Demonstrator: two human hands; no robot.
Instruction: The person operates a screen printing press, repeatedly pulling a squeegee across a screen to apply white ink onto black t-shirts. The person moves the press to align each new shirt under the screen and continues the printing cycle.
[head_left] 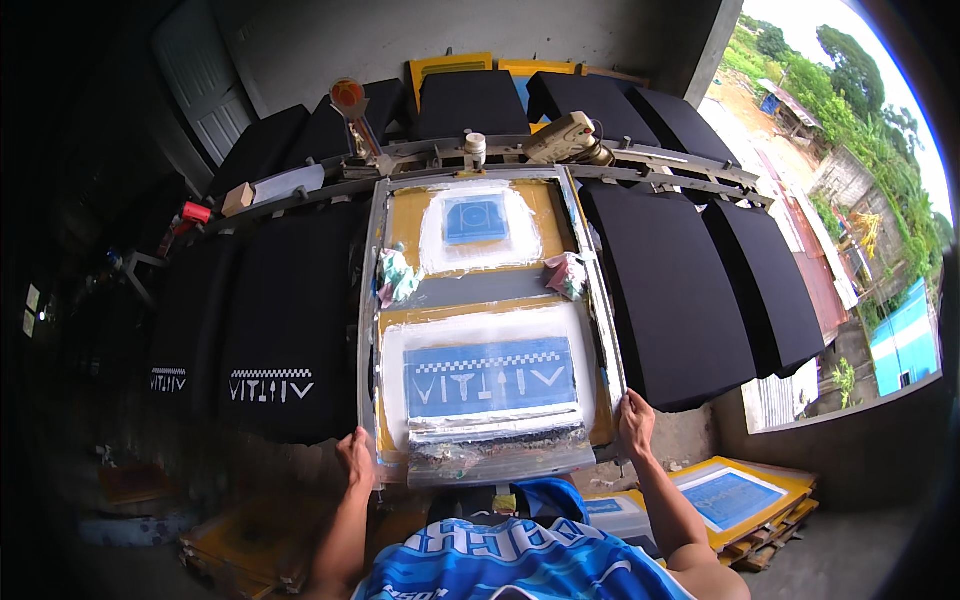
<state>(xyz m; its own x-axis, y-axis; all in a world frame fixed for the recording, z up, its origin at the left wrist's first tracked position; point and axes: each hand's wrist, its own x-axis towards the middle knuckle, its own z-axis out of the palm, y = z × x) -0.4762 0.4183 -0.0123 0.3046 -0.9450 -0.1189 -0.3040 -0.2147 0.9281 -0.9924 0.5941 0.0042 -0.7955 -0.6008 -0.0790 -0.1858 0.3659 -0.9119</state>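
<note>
A large screen-printing frame lies before me, with metal side rails and two stencil areas. My left hand is closed round its near left corner, and my right hand grips the near right edge. On the nearer blue stencil a checkered band and a row of shapes show. A wide squeegee rests across the near end, beside a line of white ink. The smaller blue stencil is at the far end. Crumpled rags sit on both sides of the middle. Whatever is under the frame is hidden.
Black shirts on boards stand left and right, with two left ones printed white. A metal rail behind carries a white jar, a beige heat tool and a trophy. Stacked screens lie lower right, near a window opening.
</note>
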